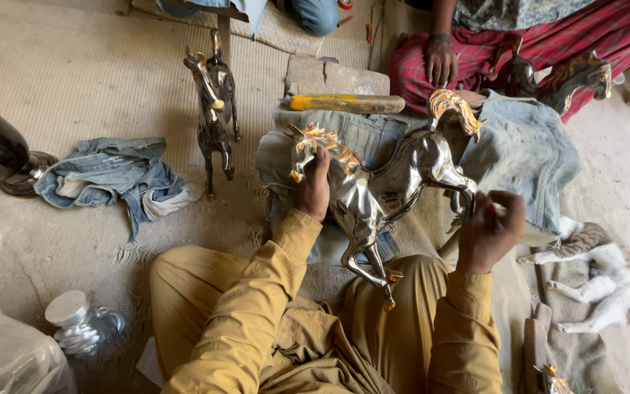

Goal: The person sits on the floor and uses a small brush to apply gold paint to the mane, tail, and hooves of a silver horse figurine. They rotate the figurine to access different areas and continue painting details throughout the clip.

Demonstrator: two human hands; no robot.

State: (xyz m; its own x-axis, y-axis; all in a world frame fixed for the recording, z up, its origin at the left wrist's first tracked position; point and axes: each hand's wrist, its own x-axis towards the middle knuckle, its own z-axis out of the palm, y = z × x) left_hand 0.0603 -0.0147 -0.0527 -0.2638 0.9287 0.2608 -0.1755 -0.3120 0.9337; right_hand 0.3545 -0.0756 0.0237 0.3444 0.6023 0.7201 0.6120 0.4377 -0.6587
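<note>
At frame centre, over denim cloth (526,146), gripping polished metal horse figurine (395,190): left hand (315,186) closing around the neck below the gilded mane, right hand (490,230) pinching at a raised foreleg, seemingly. Likely heavy, rigid, slippery; holding best by neck and body, sparing thin legs.

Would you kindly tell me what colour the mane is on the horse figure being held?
Golden orange, against the silver horse figure; mane, head view.

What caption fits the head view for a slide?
Seated person's left hand steadies a chrome horse; right hand works its hind leg.
</note>
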